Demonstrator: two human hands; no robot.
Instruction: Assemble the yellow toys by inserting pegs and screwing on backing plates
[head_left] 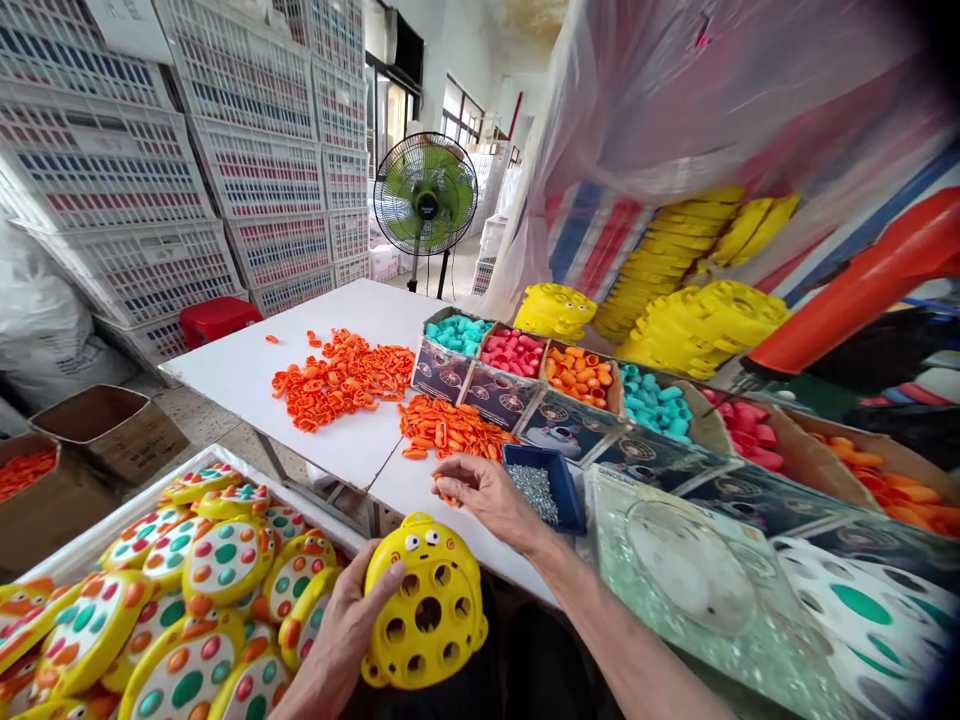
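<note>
Most of my left hand's [351, 612] fingers are hidden behind the yellow toy [427, 640], and so is the toy's back. My right hand [489, 497] covers most of the small orange piece [445, 496] it pinches, so I can't tell its shape. Both my forearms [619, 630] are cut off at the bottom. The metal bits [531, 490] in the blue tray [574, 497], by the near edge of the table [360, 310], are too small to tell apart. Bins [564, 428] hide the table's edge behind them. Beyond, the fan's [426, 203] lettering is too small for me to read. The spotted shells [836, 636] and red tube [862, 285] are cut off at right.
</note>
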